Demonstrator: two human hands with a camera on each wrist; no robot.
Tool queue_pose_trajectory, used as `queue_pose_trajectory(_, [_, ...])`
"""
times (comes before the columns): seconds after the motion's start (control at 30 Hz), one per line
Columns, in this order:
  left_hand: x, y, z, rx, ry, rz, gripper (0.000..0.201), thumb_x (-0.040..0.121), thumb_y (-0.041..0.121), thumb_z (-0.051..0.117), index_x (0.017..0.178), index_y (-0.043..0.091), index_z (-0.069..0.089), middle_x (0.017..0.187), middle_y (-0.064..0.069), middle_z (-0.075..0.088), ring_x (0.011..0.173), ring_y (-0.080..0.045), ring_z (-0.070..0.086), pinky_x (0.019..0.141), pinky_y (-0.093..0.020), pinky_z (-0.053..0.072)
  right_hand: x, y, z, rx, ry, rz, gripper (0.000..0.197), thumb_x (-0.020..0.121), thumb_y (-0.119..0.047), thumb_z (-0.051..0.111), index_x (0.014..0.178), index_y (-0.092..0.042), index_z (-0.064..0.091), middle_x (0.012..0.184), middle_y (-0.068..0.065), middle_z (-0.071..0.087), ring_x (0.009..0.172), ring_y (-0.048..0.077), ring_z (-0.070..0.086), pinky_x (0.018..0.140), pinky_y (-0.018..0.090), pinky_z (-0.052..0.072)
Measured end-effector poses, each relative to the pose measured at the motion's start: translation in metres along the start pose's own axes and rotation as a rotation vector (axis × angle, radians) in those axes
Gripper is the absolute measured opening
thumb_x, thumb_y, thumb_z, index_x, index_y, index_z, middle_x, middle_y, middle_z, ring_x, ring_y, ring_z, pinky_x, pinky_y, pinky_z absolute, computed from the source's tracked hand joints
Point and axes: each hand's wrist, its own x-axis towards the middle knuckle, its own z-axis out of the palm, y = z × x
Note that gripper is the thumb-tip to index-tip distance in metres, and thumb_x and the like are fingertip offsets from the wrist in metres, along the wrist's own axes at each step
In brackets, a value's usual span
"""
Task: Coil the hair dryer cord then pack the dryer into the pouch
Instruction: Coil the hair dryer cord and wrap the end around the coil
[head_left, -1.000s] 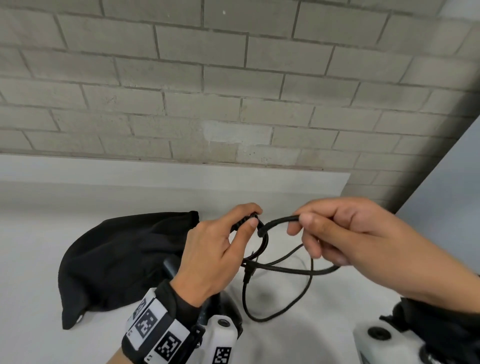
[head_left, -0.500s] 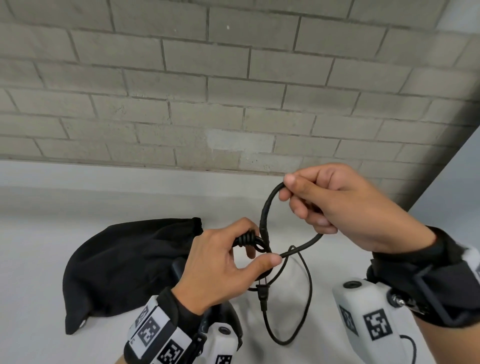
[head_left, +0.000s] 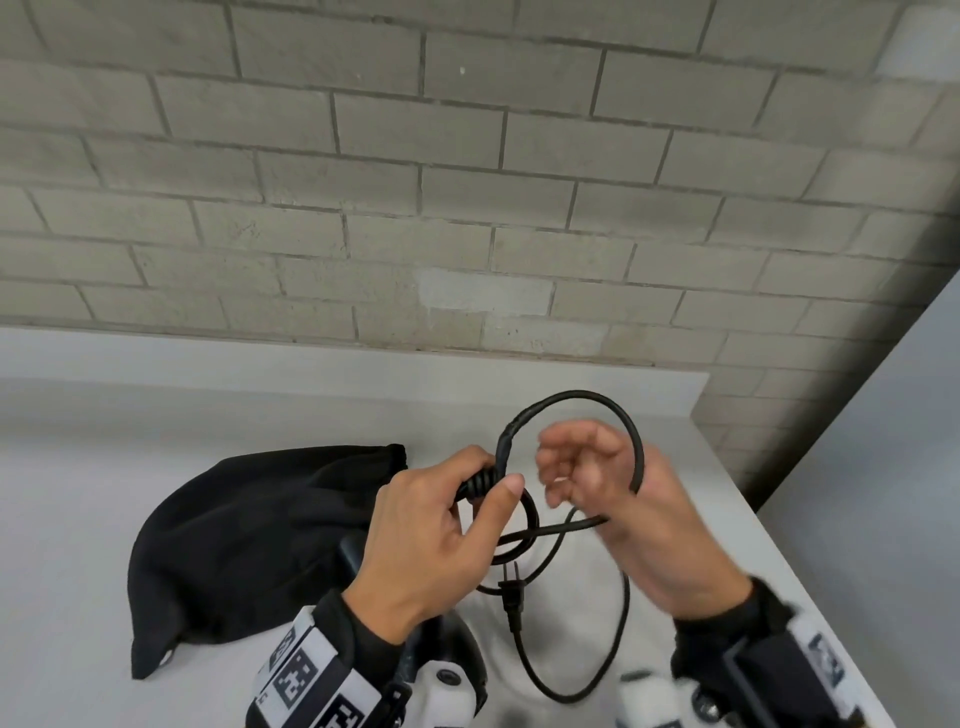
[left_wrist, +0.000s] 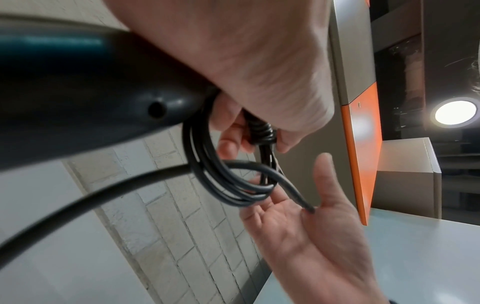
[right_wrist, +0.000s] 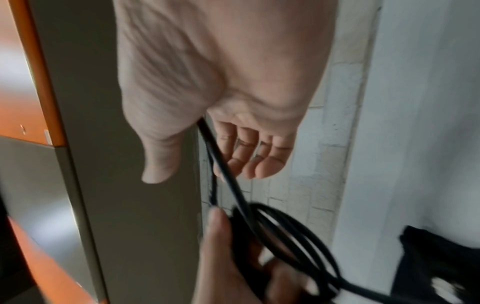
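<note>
Head view: left hand (head_left: 426, 540) pinches the coiled cord (head_left: 571, 397) at the dryer (left_wrist: 78, 82) handle. Right hand (head_left: 613, 499), fingers loose and released, has a loop draped over it, black pouch (head_left: 249, 540) on the tabletop (head_left: 78, 519).

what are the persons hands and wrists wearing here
Both hands, the left hand and the right hand, are bare, with no gloves. Each wrist has a black cuff carrying a white camera unit and black-and-white square code markers.
</note>
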Motion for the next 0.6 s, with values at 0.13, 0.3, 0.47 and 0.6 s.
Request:
queue_pose_trajectory(0.13, [0.002,0.000,0.002,-0.002,-0.005,-0.003,0.037,0.095,0.053,0.048,0.078,0.023,0.062,0.058,0.011,0.052,0.048,-0.013,0.051,0.047,-0.026,0.041,-0.026,0.041,0.024,-0.052,0.023,-0.048,0.067,0.067,-0.038,0.087,0.123,-0.010,0.062,0.119,0.015,0.067,0.115,0.032,0.060,0.097,0.040,0.049])
queue_pose_trajectory(0.3, [0.002,-0.001,0.000,0.006,0.004,-0.015,0.032,0.094,0.052,0.049,0.077,0.027,0.059,0.057,0.016,0.050,0.044,-0.011,0.046,0.048,-0.018,0.034,-0.037,0.054,0.045,-0.216,0.299,-0.151,0.035,0.084,-0.039,0.070,0.117,-0.026,0.070,0.116,0.003,0.072,0.110,0.025,0.067,0.091,0.025,0.052])
queue_pose_trajectory(0.47, [0.002,-0.002,0.000,0.037,0.030,-0.041,0.033,0.093,0.052,0.050,0.076,0.025,0.058,0.058,0.020,0.051,0.043,-0.009,0.043,0.048,-0.016,0.029,-0.040,0.017,0.037,-0.270,0.433,-0.152,0.016,0.089,-0.035,0.066,0.089,-0.021,0.075,0.095,0.004,0.076,0.097,0.022,0.071,0.085,0.024,0.054])
queue_pose_trajectory(0.6, [0.005,-0.008,-0.002,0.044,0.050,-0.074,0.034,0.092,0.054,0.049,0.074,0.026,0.058,0.056,0.021,0.050,0.042,-0.009,0.040,0.048,-0.020,0.029,-0.042,-0.048,0.013,0.230,0.390,0.026,0.029,0.095,-0.028,0.041,0.077,-0.012,0.057,0.053,0.004,0.047,0.046,0.026,0.058,0.056,0.038,0.058])
